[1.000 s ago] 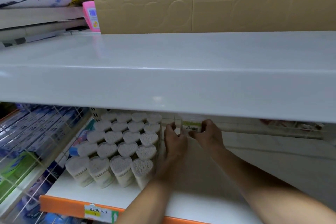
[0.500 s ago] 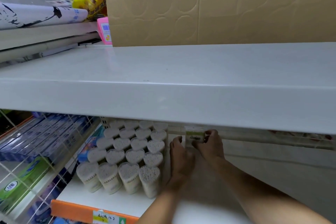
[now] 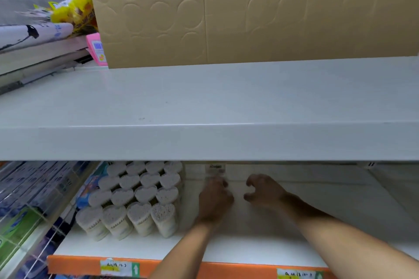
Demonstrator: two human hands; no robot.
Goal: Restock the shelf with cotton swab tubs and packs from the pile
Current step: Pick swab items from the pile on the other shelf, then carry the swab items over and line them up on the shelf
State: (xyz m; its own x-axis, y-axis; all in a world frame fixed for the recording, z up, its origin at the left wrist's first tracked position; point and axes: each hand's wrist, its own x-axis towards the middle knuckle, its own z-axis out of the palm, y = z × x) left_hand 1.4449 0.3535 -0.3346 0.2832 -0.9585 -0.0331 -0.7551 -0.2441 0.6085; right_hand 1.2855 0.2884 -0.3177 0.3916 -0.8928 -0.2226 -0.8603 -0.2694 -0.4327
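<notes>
At the shelf's back, both hands — left [image 3: 215,197]; right [image 3: 264,190] — have released the pack [image 3: 215,169].

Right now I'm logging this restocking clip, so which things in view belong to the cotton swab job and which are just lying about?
Job in hand:
- heart-shaped swab tubs in rows
- small pack at the shelf back
- lower shelf
- left hand, right hand, both holding nothing

Lying about:
- yellow bag
- pink box
- blue boxes behind the wire divider
- upper shelf
</notes>
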